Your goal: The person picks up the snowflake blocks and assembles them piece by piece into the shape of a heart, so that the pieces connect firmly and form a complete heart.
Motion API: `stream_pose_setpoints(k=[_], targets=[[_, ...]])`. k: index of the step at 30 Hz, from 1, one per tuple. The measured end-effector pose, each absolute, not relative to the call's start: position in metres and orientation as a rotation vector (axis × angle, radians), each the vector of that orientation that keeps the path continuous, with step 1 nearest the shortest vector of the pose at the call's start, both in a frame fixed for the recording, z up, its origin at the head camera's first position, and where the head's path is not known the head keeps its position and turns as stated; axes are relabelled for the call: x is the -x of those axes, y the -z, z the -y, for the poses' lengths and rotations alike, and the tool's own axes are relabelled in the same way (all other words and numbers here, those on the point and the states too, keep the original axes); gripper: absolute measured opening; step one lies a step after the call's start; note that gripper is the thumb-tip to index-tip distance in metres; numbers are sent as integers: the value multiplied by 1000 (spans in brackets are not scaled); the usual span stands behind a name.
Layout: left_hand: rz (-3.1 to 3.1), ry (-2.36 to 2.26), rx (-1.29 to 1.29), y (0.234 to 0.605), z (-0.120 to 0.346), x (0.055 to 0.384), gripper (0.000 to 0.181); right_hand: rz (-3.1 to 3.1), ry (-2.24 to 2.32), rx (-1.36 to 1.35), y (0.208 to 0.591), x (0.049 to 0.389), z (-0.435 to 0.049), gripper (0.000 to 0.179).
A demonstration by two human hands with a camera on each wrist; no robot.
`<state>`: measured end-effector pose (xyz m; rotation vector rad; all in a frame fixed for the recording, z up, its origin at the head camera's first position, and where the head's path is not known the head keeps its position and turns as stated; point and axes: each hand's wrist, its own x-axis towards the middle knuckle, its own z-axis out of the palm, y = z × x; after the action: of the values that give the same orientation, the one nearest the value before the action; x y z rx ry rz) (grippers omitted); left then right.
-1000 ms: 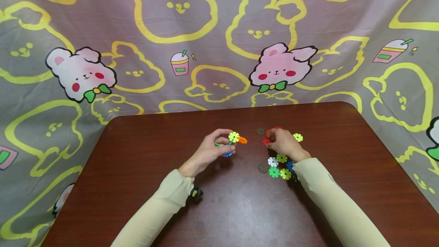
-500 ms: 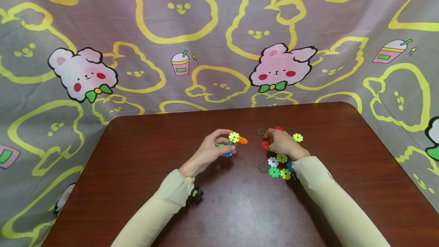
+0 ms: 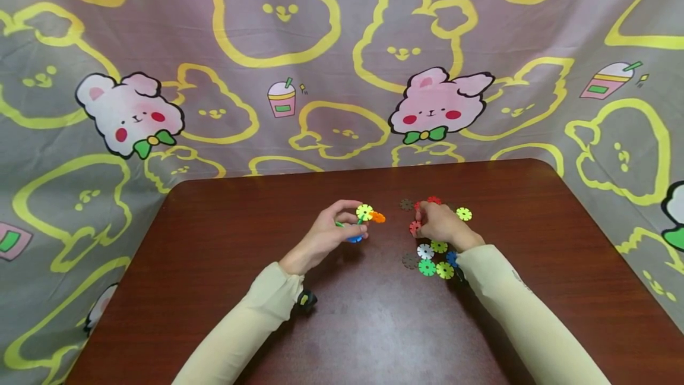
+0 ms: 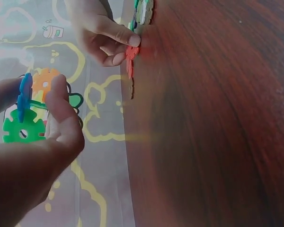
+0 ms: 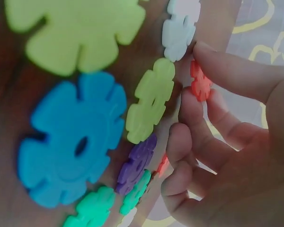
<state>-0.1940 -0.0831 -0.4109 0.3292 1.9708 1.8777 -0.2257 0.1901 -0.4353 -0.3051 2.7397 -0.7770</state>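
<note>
My left hand (image 3: 328, 227) holds a small joined cluster of notched plastic snowflake discs above the table. In it are a yellow disc (image 3: 364, 212), an orange disc (image 3: 377, 217), a blue disc (image 4: 24, 97) and a green disc (image 4: 22, 131); the fingers partly cover them. To the right, low over the tabletop, my right hand (image 3: 445, 223) pinches a red snowflake disc (image 5: 200, 85) between thumb and fingertips. Another red disc (image 3: 434, 200) lies just beyond its knuckles, and a red edge shows beside the index finger.
Loose discs lie around my right hand: white (image 3: 425, 252), green (image 3: 427, 267), yellow-green (image 3: 445, 270), dark grey-brown (image 3: 410, 261), blue (image 5: 75, 142) and purple (image 5: 137, 163). A yellow disc (image 3: 464, 214) sits farther right. Patterned cloth (image 3: 342, 46) hangs behind the brown table (image 3: 240, 224).
My right hand has shifted slightly among the red discs, and the red disc at its thumb has moved a little towards me. My left hand keeps the cluster almost still.
</note>
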Motion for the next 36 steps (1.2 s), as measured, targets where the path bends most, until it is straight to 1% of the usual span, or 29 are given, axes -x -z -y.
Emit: stream_pose_setpoints(k=[8, 11, 13, 16, 19, 26, 30, 36], targets=[[-1943, -1936, -310, 412, 81, 195, 51, -2721, 921, 288, 437, 221, -191, 25], [-1965, -1944, -298, 412, 80, 196, 52, -2620, 1104, 258, 436, 220, -191, 21], [-1993, -1946, -283, 412, 79, 197, 53, -2533, 1250, 237, 436, 219, -190, 21], [-2063, -1930, -262, 412, 79, 197, 54, -2404, 1437, 246, 431, 218, -188, 25], [-2115, -1927, -247, 411, 79, 198, 53, -2341, 1527, 261, 425, 214, -183, 27], [-2118, -1950, -241, 410, 79, 198, 52, -2323, 1595, 292, 414, 205, -169, 27], [-2070, -1989, -240, 410, 79, 198, 54, -2345, 1609, 313, 413, 204, -166, 25], [-1991, -2038, -226, 410, 78, 198, 51, -2339, 1639, 338, 412, 204, -162, 27]])
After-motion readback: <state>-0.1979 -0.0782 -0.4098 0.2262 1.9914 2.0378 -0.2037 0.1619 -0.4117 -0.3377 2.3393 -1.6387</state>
